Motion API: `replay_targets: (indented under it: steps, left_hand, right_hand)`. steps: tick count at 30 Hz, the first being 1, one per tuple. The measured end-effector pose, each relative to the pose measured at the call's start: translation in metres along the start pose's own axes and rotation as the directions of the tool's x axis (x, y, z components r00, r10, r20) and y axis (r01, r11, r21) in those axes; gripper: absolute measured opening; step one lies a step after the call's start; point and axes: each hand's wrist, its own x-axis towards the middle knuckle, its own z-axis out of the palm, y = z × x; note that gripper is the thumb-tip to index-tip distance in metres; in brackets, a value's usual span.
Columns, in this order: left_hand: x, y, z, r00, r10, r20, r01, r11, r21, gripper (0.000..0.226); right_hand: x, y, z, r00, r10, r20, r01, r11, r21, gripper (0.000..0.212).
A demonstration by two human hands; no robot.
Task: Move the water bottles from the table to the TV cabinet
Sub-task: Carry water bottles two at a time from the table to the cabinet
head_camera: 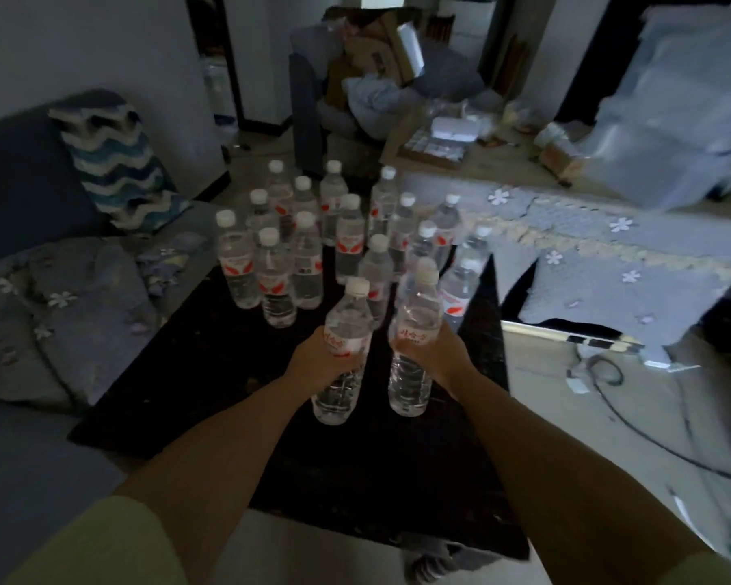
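At frame centre the left hand [313,360] and right hand [436,352] each wrap one water bottle [343,352] above the dark counter [212,373], while many bottles [309,247] remain standing behind, so most moving seems left.

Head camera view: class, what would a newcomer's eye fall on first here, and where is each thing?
First, the two clear plastic water bottles held at centre: one in the left hand, one in the right hand, both above the dark low table. Behind them a crowd of upright white-capped water bottles stands on the table's far end. At left, a blue and white zigzag cushion leans on the grey sofa.
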Motion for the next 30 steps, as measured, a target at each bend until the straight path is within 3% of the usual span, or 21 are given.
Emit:
replay_targets:
  steps: [3,8,15,18,23,30]
  left_hand:
    - [-0.006,0.022,0.046,0.996,0.094,0.005,-0.094,0.993,0.065,0.063]
    - [-0.013,0.06,0.109,0.957,0.22,0.189,-0.254,0.951,0.178,0.035]
    - [-0.011,0.114,0.207,0.837,0.278,0.47,-0.42,0.878,0.229,0.043]
    - [-0.014,0.137,0.25,0.743,0.314,0.591,-0.499,0.848,0.177,0.049]
    - [-0.019,0.158,0.31,0.557,0.316,0.768,-0.574,0.815,0.081,0.073]
    - [-0.071,0.163,0.394,0.322,0.233,0.917,-0.668,0.743,0.046,0.044]
  right_hand:
    - [-0.016,0.017,-0.052,0.992,0.077,-0.103,-0.081,0.996,-0.036,0.068]
    - [-0.052,0.048,-0.126,0.963,0.112,-0.244,-0.123,0.992,-0.031,0.053]
    - [-0.113,0.079,-0.211,0.875,0.185,-0.448,-0.188,0.981,0.039,0.052]
    - [-0.139,0.095,-0.24,0.793,0.27,-0.547,-0.253,0.961,0.107,0.06]
    - [-0.189,0.11,-0.266,0.629,0.374,-0.681,-0.317,0.924,0.215,0.05]
    - [-0.293,0.124,-0.259,0.3,0.497,-0.814,-0.386,0.844,0.372,0.046]
